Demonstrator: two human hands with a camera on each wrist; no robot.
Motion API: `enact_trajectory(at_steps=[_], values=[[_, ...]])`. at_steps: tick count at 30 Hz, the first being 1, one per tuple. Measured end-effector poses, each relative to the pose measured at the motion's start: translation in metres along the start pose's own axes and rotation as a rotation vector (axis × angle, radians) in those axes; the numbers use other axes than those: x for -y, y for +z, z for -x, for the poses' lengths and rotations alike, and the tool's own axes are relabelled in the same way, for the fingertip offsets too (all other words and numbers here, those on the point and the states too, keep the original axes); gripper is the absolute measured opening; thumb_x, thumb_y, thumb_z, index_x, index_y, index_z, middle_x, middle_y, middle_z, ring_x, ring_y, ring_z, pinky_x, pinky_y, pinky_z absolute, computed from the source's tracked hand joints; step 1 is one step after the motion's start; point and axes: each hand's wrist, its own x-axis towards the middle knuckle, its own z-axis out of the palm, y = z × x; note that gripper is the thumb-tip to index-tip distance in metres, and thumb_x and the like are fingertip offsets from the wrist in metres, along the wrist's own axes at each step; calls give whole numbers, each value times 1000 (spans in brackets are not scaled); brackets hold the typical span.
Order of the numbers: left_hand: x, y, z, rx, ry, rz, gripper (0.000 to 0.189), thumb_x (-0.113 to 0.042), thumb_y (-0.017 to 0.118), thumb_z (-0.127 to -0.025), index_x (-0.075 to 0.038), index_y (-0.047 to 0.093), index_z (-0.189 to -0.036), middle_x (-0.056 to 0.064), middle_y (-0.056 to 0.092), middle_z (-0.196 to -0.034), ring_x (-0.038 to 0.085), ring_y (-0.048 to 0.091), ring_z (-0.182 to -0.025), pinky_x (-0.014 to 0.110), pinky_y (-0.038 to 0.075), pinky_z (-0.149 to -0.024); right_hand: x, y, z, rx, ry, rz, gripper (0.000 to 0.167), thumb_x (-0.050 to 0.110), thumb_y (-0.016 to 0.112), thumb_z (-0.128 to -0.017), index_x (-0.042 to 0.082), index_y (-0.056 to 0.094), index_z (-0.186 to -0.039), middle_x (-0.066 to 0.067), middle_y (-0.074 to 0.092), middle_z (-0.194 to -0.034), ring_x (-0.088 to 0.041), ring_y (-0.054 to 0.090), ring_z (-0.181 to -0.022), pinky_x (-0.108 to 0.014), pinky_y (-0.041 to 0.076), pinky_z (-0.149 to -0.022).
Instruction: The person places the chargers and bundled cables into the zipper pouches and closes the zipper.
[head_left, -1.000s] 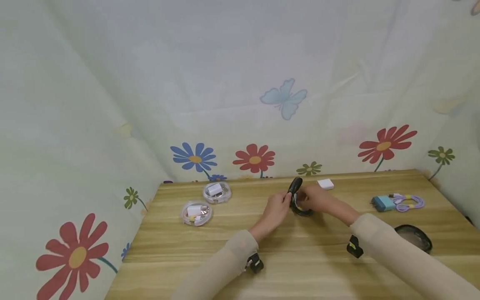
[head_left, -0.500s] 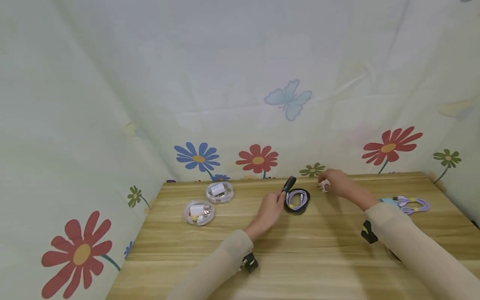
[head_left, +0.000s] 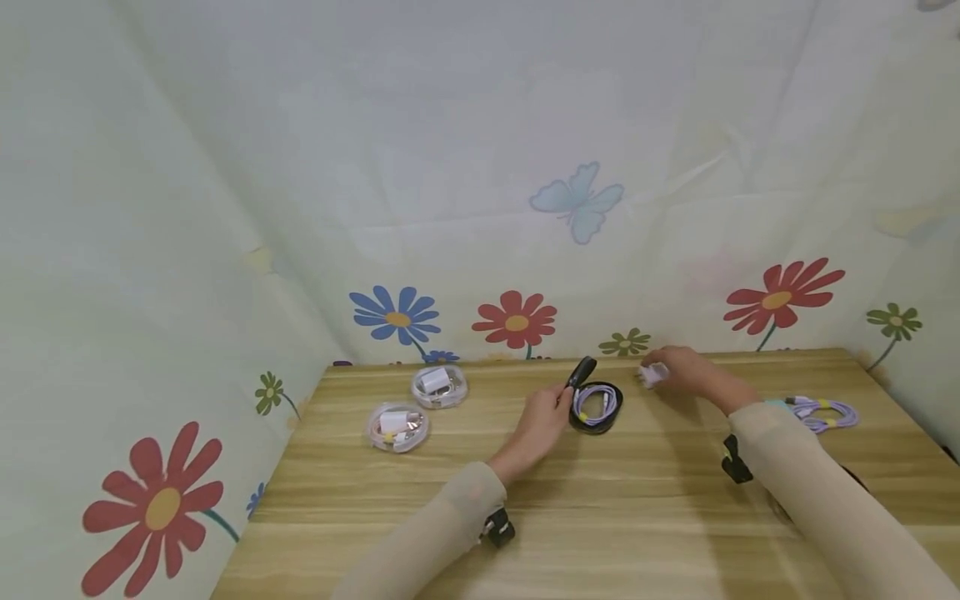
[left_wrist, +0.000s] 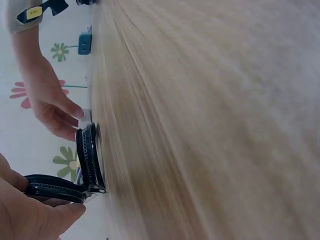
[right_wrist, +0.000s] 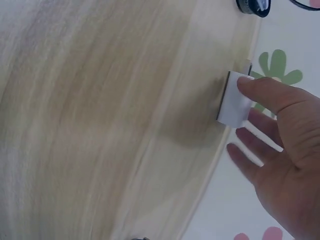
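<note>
My left hand (head_left: 536, 429) pinches the raised black lid (head_left: 582, 372) of a small round zip case (left_wrist: 91, 157). The case lies opened on the table, with a coiled purple cable (head_left: 579, 402) inside its lower half. To the right, near the table's back edge, my right hand (head_left: 681, 371) holds a white charger plug (right_wrist: 235, 102). In the right wrist view the thumb lies on the plug's near face, and the other fingers reach behind it.
Two clear round cases with white chargers and cables, a front one (head_left: 405, 448) and a back one (head_left: 463, 392), sit at the left. Beyond my right sleeve lie a blue charger (left_wrist: 85, 44) and another purple cable (head_left: 843, 417). That forearm mostly hides a dark round case.
My right hand has left the case, moved right and taken hold of the white charger. The purple cable now lies in the case. My left hand has kept its hold on the lid.
</note>
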Motion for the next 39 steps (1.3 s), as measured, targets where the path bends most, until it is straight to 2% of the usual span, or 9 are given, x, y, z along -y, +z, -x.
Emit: enact_trajectory(at_steps=[9,17,30,39], values=[[-2,0,3,0,1,3,40,-22,44,-110,3,61,-85,-4,41,-60,7,35,-48,20,29,-46,-3,9,-7,1,0,31,31,5,77,-86,-7,69,-113,-22,70,-102,-32,64,-87,-49,54,-79],[-3,1,3,-3,11,4,38,-22,45,-110,1,59,-83,-4,41,-60,7,34,-48,21,29,-46,-7,11,-7,-29,-21,78,31,7,80,-84,-7,71,-110,-19,72,-95,-29,65,-80,-47,55,-73],[-6,2,4,18,6,24,40,-22,44,-110,6,62,-89,-4,41,-61,7,34,-49,21,28,-46,-3,12,-5,8,27,67,33,12,79,-88,-7,69,-114,-20,72,-100,-26,65,-84,-46,55,-77],[-6,3,5,31,-6,27,36,-20,48,-108,5,67,-90,-6,38,-58,6,32,-47,20,25,-44,-1,7,0,28,-17,62,31,9,80,-85,-6,70,-110,-14,70,-92,-22,61,-78,-42,54,-72]])
